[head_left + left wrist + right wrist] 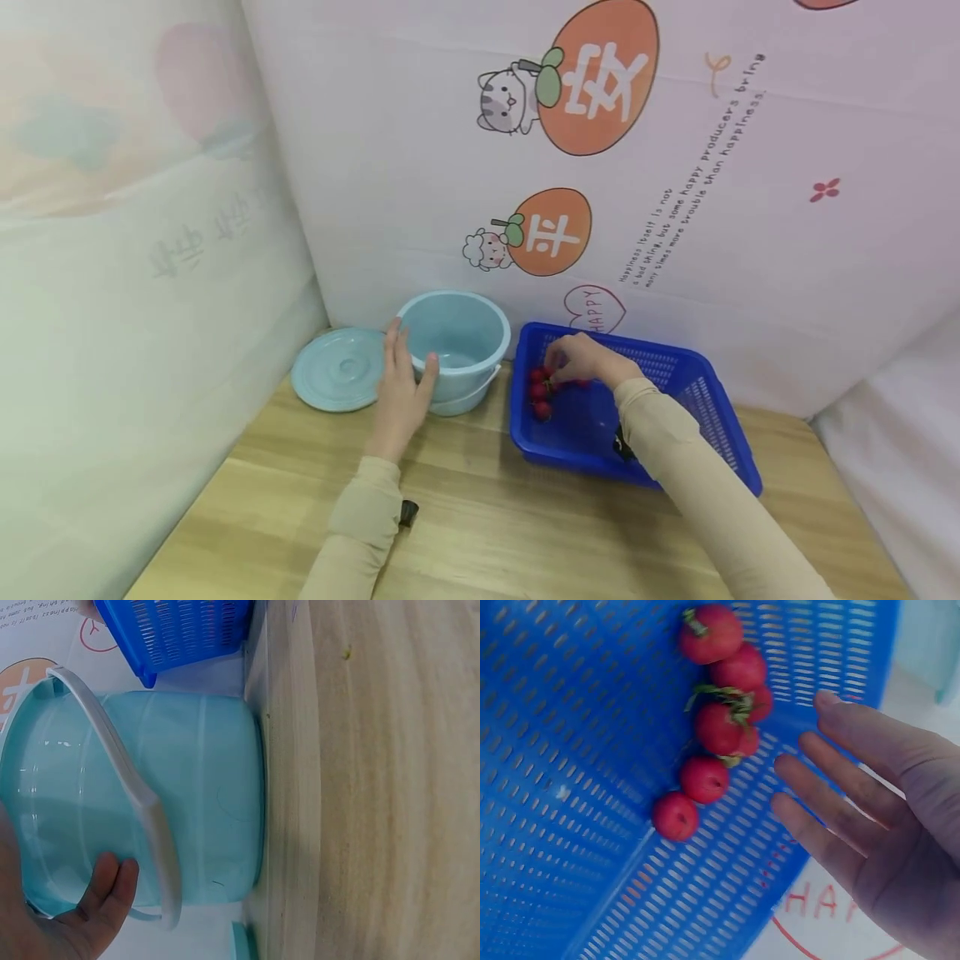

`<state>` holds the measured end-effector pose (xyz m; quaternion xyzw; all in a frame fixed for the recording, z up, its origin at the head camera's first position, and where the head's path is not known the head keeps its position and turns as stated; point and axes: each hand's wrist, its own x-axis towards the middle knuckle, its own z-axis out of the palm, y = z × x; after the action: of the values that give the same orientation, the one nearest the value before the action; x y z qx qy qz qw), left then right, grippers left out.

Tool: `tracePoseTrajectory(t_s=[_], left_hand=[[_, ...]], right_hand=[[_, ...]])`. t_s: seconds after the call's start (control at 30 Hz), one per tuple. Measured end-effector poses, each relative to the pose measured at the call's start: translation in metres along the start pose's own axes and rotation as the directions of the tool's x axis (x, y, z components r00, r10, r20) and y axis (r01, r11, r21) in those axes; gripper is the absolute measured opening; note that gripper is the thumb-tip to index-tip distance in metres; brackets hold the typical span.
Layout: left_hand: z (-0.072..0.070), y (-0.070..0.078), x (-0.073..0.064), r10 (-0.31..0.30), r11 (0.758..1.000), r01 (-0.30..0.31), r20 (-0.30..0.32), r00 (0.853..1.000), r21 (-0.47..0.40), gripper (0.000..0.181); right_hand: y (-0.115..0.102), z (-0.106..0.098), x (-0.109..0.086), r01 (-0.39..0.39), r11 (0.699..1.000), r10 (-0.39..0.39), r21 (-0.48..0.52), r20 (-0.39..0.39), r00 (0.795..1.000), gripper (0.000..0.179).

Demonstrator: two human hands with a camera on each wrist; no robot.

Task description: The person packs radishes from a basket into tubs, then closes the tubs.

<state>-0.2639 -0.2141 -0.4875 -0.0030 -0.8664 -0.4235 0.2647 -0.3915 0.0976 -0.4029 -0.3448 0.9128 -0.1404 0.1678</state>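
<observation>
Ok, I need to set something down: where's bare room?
Bare tabletop lies before the bucket and basket, between left sleeve and right sleeve. The basket's floor looks free right of the nearest red fruits. Crowded: the back, where lid, bucket and basket stand close, and around the fruits and right hand.

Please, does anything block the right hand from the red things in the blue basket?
Nothing visible does: between the right hand and the red things, only mesh of the blue basket shows behind the gap.

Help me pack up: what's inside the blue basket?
Round red produce, some with green stalks, near one end of the basket. The right sleeve covers part of its right side; anything beneath is hidden.
</observation>
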Motion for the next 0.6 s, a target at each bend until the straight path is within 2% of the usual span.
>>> tracePoseTrajectory(t_s=[0.13, 0.2, 0.33, 0.5, 0.6], left_hand=[[-0.001, -0.002, 0.002, 0.009, 1.000, -0.009, 0.005, 1.000, 0.006, 0.079], [-0.002, -0.002, 0.004, 0.015, 1.000, -0.015, 0.002, 1.000, 0.001, 0.078], [0.002, -0.001, 0.003, 0.018, 1.000, -0.018, 0.006, 1.000, -0.015, 0.076], [0.002, -0.002, 0.004, 0.016, 1.000, -0.016, 0.003, 1.000, -0.009, 0.074], [0.001, -0.004, 0.005, 0.019, 1.000, -0.019, -0.009, 1.000, -0.016, 0.072]], right_hand=[[0.002, 0.008, 0.013, -0.028, 1.000, 0.028, -0.006, 0.051, 0.998, 0.027], [0.002, 0.011, 0.018, -0.015, 1.000, 0.014, 0.006, 0.064, 0.998, 0.027], [0.006, 0.017, 0.017, -0.004, 1.000, 0.003, 0.022, 0.067, 0.998, 0.025], [0.012, 0.022, 0.015, -0.014, 1.000, 0.016, -0.022, 0.069, 0.997, 0.024], [0.015, 0.028, 0.015, -0.006, 1.000, 0.006, -0.004, 0.074, 0.997, 0.023]])
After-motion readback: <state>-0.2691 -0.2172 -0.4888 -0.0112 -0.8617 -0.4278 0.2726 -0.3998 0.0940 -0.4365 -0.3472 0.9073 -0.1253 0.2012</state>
